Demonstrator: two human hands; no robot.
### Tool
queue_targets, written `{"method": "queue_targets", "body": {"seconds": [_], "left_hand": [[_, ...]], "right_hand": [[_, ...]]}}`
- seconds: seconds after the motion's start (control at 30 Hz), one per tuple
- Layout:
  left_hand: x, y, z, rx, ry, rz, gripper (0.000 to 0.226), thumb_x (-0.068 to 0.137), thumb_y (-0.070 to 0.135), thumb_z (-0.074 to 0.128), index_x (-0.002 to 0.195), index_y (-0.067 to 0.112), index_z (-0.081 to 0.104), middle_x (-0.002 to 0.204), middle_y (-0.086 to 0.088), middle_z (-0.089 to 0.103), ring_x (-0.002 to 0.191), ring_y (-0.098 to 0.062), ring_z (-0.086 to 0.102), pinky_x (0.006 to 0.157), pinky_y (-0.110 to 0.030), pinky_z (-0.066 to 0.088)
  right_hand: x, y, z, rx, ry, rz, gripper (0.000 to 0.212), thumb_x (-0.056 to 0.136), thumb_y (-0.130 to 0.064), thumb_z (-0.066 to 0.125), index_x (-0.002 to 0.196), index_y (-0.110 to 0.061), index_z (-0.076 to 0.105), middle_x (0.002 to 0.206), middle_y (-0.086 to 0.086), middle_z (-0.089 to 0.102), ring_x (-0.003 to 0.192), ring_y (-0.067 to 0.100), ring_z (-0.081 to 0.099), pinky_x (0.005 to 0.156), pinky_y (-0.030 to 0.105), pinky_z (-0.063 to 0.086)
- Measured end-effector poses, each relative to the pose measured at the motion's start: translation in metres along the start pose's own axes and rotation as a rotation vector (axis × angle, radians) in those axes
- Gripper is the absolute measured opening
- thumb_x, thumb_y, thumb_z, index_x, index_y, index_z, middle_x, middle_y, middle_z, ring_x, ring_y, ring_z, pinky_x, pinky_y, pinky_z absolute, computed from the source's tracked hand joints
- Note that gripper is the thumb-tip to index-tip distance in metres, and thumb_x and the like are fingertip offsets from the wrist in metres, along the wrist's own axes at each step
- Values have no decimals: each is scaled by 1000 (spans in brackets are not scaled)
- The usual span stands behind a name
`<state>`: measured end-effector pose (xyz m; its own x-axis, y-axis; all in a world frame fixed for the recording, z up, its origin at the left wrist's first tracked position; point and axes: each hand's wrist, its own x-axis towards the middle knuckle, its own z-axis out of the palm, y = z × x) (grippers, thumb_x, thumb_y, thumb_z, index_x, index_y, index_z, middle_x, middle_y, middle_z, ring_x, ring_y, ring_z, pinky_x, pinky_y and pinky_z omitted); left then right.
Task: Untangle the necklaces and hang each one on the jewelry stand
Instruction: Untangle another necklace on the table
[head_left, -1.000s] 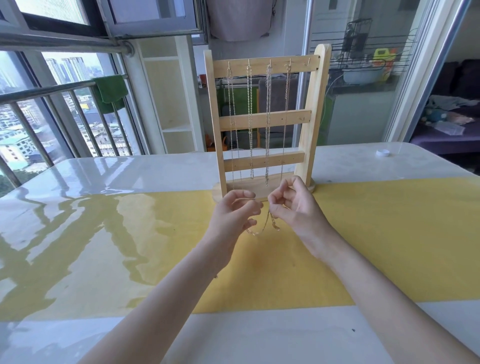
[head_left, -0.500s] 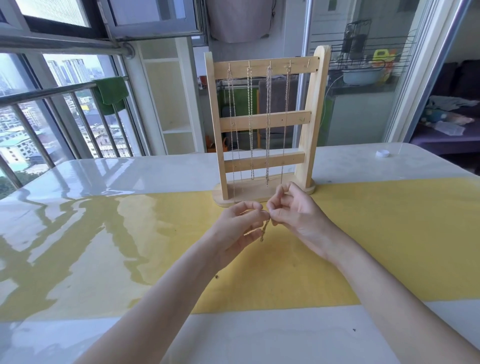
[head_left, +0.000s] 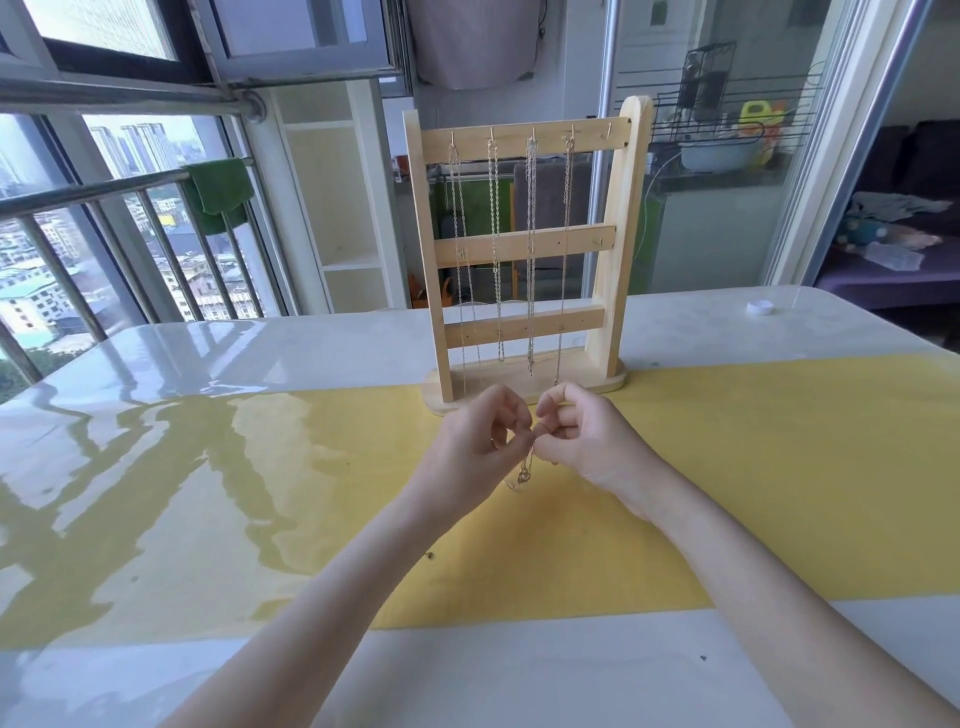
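Note:
A wooden jewelry stand (head_left: 615, 249) rises at the middle of the table, with several silver chains (head_left: 531, 249) hanging from hooks on its top bar. The rightmost hook (head_left: 607, 130) is bare. Just in front of the stand's base, my left hand (head_left: 475, 452) and my right hand (head_left: 592, 441) meet fingertip to fingertip. Both pinch a thin gold necklace (head_left: 523, 474), whose short bunched loop dangles below the fingers, above the yellow mat (head_left: 753, 467).
The glossy white table (head_left: 208, 353) carries the yellow mat across its middle. A small white cap (head_left: 760, 308) lies at the far right. A railing with a green cloth (head_left: 218, 195) stands beyond the left edge, and a glass door behind the stand.
My hands have drawn together, from slightly apart to touching. The necklace's loop, wide and slack a second ago, now hangs short and bunched under the fingertips.

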<state>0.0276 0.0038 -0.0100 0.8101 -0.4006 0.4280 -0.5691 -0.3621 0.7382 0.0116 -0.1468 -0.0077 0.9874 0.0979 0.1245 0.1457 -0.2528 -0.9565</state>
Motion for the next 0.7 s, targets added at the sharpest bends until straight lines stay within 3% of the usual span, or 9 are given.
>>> {"method": "queue_targets", "body": {"seconds": [0.07, 0.17, 0.3, 0.37, 0.47, 0.57, 0.7], "left_hand": [[-2, -1, 2, 172, 8, 149, 15, 85, -5, 55, 85, 10, 52, 70, 20, 51, 58, -4, 46, 54, -14, 35], [-2, -4, 3, 206, 24, 165, 16, 85, -5, 53, 87, 10, 50, 72, 21, 51, 61, -3, 49, 55, -19, 39], [-1, 0, 5, -73, 65, -122, 26, 90, -2, 55, 78, 18, 43, 70, 5, 55, 64, -16, 52, 61, -29, 45], [-1, 5, 5, -288, 61, -285, 22, 91, -1, 55, 79, 15, 43, 69, 1, 56, 62, -12, 53, 61, -26, 45], [-2, 10, 6, -416, 47, -379, 17, 93, 0, 51, 84, 12, 45, 68, 3, 58, 56, -1, 54, 59, -16, 46], [0, 11, 6, -500, 53, -416, 15, 95, 1, 49, 86, 12, 46, 69, 3, 55, 61, -5, 54, 63, -17, 47], [1, 11, 4, -555, 69, -444, 16, 96, 1, 48, 85, 13, 47, 69, 2, 49, 65, -10, 48, 69, -22, 46]], "right_hand": [[1, -1, 2, -148, 50, -43, 20, 75, -1, 65, 82, -18, 58, 69, -4, 55, 61, 7, 48, 66, 25, 43], [-1, -4, 4, -320, 96, -122, 15, 74, -3, 64, 82, -16, 64, 64, -8, 52, 54, 1, 46, 57, 13, 39], [-1, -6, 6, -455, 142, -227, 13, 75, -4, 63, 76, -16, 60, 63, -9, 50, 59, 5, 45, 58, 20, 38], [-1, -3, 7, -487, 173, -279, 16, 74, -2, 62, 71, -16, 56, 63, -7, 48, 60, 7, 44, 59, 24, 38], [0, 2, 6, -468, 197, -304, 24, 73, 0, 63, 65, -19, 51, 61, -6, 47, 58, 9, 42, 57, 21, 36], [-1, 5, 5, -338, 170, -214, 30, 76, 1, 63, 64, -25, 54, 61, -6, 53, 57, 4, 46, 57, 13, 37], [-1, 4, 1, -134, 131, -137, 25, 82, -4, 67, 70, -26, 65, 69, -5, 64, 65, 6, 54, 66, 19, 45]]}}
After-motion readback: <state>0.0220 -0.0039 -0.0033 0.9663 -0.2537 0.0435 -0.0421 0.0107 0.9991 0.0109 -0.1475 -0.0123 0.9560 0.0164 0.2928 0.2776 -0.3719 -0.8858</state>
